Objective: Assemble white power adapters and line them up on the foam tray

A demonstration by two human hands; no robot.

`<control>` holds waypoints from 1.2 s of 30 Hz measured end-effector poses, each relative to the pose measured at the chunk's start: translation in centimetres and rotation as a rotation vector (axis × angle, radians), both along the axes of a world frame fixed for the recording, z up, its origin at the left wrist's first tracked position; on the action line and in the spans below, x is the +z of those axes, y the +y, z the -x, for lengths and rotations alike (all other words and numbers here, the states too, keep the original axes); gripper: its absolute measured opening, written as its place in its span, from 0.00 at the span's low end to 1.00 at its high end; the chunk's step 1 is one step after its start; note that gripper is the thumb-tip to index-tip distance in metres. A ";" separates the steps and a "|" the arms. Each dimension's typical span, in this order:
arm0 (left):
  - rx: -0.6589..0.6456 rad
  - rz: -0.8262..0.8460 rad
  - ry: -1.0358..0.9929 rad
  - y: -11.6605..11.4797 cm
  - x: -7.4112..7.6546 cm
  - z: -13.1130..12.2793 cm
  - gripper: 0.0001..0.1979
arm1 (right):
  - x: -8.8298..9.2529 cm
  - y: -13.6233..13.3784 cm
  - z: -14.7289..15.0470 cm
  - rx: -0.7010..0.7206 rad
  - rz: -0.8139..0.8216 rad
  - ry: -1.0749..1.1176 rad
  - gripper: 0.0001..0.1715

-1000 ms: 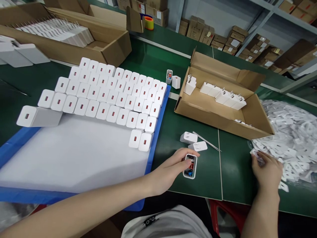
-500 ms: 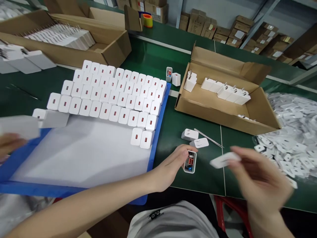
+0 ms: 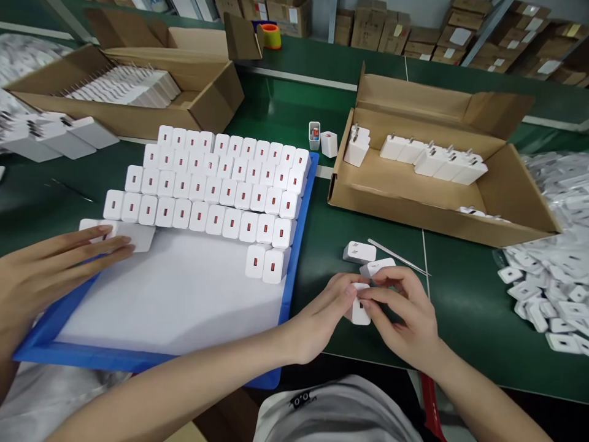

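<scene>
My left hand (image 3: 324, 316) is closed around a white phone charger (image 3: 361, 314) just above the table's front edge. A white cover with a small dark port slot now lies over the charger's end. From the right, my right hand (image 3: 405, 313) pinches at this cover with thumb and fingertips, partly hiding it. Right behind my fingers, another white charger (image 3: 378, 267) lies on the green table, and one more charger (image 3: 359, 252) sits beside it. A thin pair of tweezers (image 3: 398, 256) rests to their right.
At left, a co-worker's hand (image 3: 69, 261) touches white pieces on a blue-rimmed tray (image 3: 294, 258) holding rows of chargers. Cardboard boxes (image 3: 414, 215) with chargers stand behind. Loose white covers (image 3: 547, 301) are heaped at right. An open charger housing (image 3: 314, 136) stands at the back.
My right hand has moved left with the white cover and brought it onto the open charger housing in my left hand. The co-worker's hand has come in over the tray's left side.
</scene>
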State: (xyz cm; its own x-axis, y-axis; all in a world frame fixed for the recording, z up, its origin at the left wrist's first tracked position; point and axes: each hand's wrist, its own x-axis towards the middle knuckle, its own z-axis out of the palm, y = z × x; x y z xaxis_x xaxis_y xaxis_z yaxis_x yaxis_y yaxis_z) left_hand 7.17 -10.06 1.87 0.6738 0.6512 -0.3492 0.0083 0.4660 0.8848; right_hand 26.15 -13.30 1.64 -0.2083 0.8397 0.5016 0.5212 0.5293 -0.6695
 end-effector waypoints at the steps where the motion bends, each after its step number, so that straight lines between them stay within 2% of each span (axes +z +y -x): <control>1: -0.003 -0.002 0.012 0.0 0.1 0.0 0.29 | 0.0 -0.1 0.1 -0.004 -0.024 -0.019 0.17; 5: -0.030 -0.138 0.023 -0.1 0.2 0.0 0.21 | -0.1 -0.2 0.1 0.043 0.013 0.030 0.20; 9: -0.033 -0.273 -0.018 -0.5 0.2 -0.1 0.20 | 0.1 -0.2 -0.1 0.053 0.199 0.214 0.18; 12: -0.042 -0.277 -0.051 -0.7 0.4 -0.1 0.27 | 0.1 0.0 -0.3 0.042 0.370 0.347 0.13; 15: -0.028 -0.320 -0.045 -0.8 0.5 0.1 0.34 | 0.1 0.2 -0.3 0.049 0.464 0.414 0.12; 19: 0.005 -0.460 0.061 -0.8 0.3 0.3 0.41 | 0.5 0.2 -0.7 0.102 0.499 0.338 0.12; 23: -0.032 -0.633 0.115 -0.4 0.3 0.5 0.47 | 1.2 0.1 -1.5 0.195 0.593 0.263 0.17; 25: -0.062 -0.682 0.118 -0.3 0.4 0.6 0.48 | 1.4 0.1 -1.9 0.245 0.684 0.283 0.18; 28: -0.076 -0.667 0.107 -0.3 0.7 0.7 0.50 | 1.6 0.1 -2.1 0.285 0.792 0.409 0.16; 30: 0.002 -0.613 0.093 -0.2 0.8 0.6 0.48 | 1.5 0.1 -2.0 0.269 0.784 0.553 0.16; 33: 0.162 -0.531 0.060 0.1 0.8 0.3 0.36 | 1.2 0.2 -1.6 0.180 0.677 0.754 0.16; 36: 0.170 -0.480 0.032 0.5 0.7 0.1 0.24 | 0.9 0.3 -1.1 0.100 0.577 0.831 0.16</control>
